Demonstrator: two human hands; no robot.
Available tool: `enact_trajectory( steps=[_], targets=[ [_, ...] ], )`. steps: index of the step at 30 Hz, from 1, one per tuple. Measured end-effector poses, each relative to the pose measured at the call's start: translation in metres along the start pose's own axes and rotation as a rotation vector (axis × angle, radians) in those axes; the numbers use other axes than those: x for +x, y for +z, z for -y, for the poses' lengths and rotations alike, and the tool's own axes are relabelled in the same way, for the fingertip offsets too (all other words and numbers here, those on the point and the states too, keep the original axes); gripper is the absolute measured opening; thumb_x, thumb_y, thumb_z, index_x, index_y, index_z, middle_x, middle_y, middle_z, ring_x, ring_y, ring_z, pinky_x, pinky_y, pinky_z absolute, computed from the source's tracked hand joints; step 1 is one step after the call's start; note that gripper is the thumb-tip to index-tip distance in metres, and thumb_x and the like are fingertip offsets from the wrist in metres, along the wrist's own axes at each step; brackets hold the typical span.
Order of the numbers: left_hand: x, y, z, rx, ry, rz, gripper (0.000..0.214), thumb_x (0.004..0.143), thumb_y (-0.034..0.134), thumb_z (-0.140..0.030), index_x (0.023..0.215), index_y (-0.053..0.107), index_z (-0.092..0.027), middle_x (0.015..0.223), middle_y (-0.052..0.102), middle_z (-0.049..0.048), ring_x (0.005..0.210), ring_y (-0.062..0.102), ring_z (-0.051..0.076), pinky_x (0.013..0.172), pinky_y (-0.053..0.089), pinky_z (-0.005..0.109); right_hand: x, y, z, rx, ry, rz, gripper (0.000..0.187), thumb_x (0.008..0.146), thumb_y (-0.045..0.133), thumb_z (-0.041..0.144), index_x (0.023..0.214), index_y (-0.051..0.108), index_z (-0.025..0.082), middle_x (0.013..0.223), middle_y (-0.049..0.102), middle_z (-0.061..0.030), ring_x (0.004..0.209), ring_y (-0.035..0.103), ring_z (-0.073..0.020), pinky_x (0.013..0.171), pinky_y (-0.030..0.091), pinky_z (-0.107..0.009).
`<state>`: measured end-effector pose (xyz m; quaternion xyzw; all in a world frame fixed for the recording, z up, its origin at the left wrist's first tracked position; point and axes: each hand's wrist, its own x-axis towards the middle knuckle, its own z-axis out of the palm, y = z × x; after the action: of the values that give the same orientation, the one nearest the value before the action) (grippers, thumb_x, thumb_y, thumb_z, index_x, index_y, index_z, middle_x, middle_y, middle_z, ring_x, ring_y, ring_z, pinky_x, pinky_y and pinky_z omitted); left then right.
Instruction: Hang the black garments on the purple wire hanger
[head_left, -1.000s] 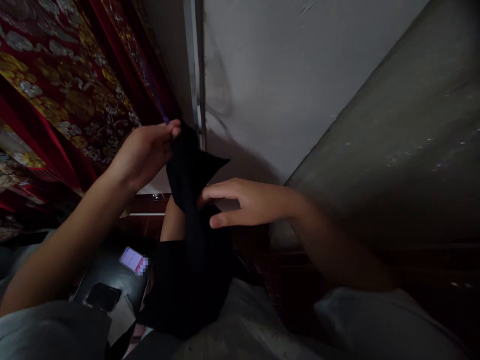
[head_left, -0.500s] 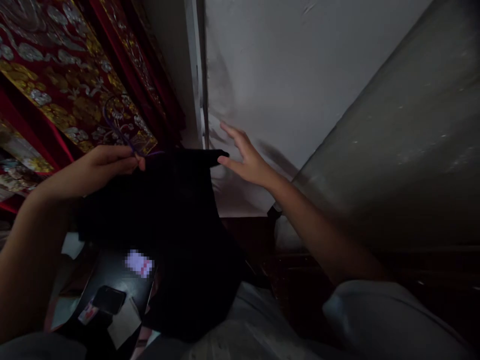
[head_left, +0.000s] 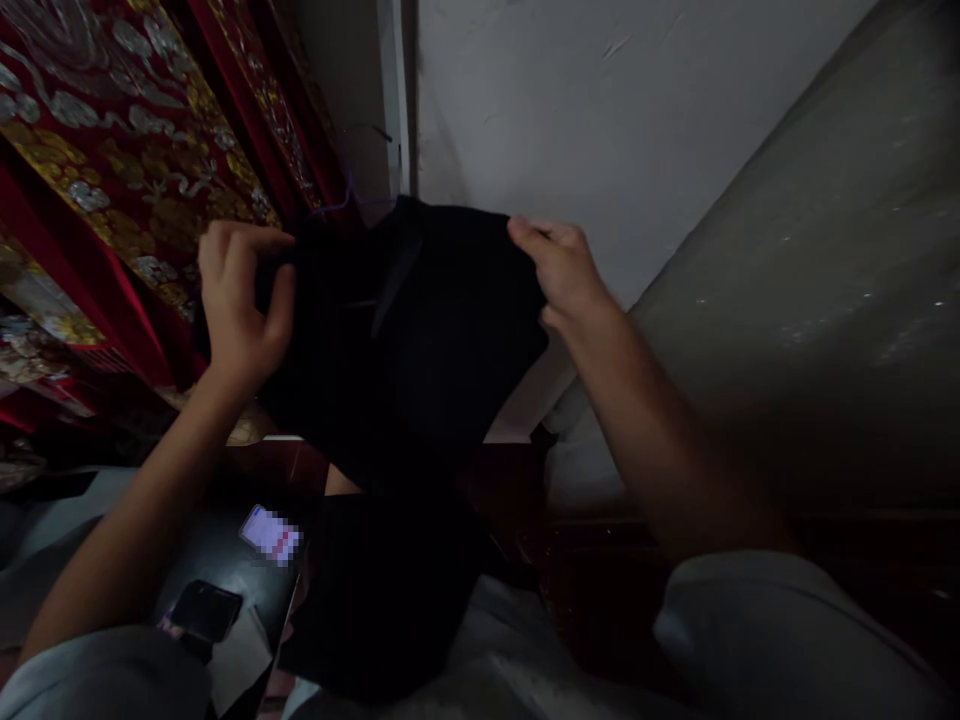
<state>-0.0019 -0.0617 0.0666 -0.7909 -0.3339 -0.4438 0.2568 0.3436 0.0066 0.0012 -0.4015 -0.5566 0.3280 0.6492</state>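
A black piece of cloth [head_left: 420,340] hangs spread out in front of me, its lower part falling toward my lap. My left hand [head_left: 240,300] grips its upper left edge with the fingers curled round the fabric. My right hand [head_left: 562,270] pinches the upper right edge. A thin purple thread [head_left: 349,200] loops above the cloth's top edge near the left hand.
A red and gold embroidered fabric [head_left: 112,150] hangs at the left. A pale wall [head_left: 585,110] and a grey slanted surface [head_left: 810,290] fill the right. Below lie a lit phone [head_left: 268,533], a dark phone [head_left: 204,610] and a dark wooden edge [head_left: 600,550].
The cloth has been raised and stretched wide. My right hand went from fingers spread beside its corner to gripping the top right edge; my left hand shifted its grip on the left edge.
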Motion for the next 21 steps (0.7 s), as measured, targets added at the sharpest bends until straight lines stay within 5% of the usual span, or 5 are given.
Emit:
enact_trajectory(
  steps=[4,10,13,17,21],
  targets=[
    [-0.021,0.016,-0.016,-0.055,-0.033,0.147,0.032,0.107,0.044,-0.036,0.121,0.063,-0.015,0.095,0.064,0.0070,0.094,0.062,0.021,0.092,0.052,0.040,0.022,-0.010,0.010,-0.036,-0.023,-0.018,0.035,0.100,0.061,0.052,0.096,0.067,0.018,0.090,0.072,-0.0075,0.101,0.067,-0.0180,0.088,0.054,-0.033],
    [-0.072,0.054,-0.045,0.036,-0.046,0.698,0.053,0.106,0.040,-0.027,0.159,0.039,-0.030,0.106,0.070,0.0064,0.079,0.070,0.019,0.069,0.053,0.028,-0.023,-0.031,-0.012,0.030,-0.019,-0.179,0.042,0.085,0.074,0.061,0.089,0.069,0.020,0.089,0.074,-0.0079,0.100,0.070,-0.0236,0.087,0.058,-0.039],
    [-0.090,0.080,-0.057,0.128,-0.071,0.890,0.053,0.106,0.042,-0.029,0.159,0.039,-0.030,0.103,0.072,0.0072,0.074,0.071,0.020,0.063,0.051,0.027,-0.034,-0.037,-0.034,0.023,0.040,-0.189,0.050,0.081,0.072,0.071,0.090,0.069,0.021,0.090,0.074,-0.0085,0.105,0.071,-0.0282,0.087,0.060,-0.043],
    [-0.104,0.111,-0.068,0.121,-0.190,0.933,0.034,0.106,0.044,-0.035,0.124,0.068,-0.019,0.093,0.073,0.0115,0.082,0.073,0.027,0.068,0.053,0.032,-0.018,-0.053,-0.056,-0.084,0.027,-0.241,0.049,0.087,0.064,0.069,0.102,0.069,0.023,0.104,0.074,-0.0091,0.116,0.068,-0.0289,0.096,0.057,-0.047],
    [-0.123,0.125,-0.089,-0.048,-0.314,0.775,0.030,0.104,0.053,-0.043,0.102,0.072,-0.019,0.089,0.069,0.0111,0.082,0.070,0.026,0.069,0.051,0.031,-0.041,-0.049,-0.073,-0.281,-0.125,-0.502,0.045,0.085,0.067,0.056,0.114,0.065,0.022,0.125,0.067,-0.0108,0.125,0.062,-0.0278,0.107,0.049,-0.051]
  ],
)
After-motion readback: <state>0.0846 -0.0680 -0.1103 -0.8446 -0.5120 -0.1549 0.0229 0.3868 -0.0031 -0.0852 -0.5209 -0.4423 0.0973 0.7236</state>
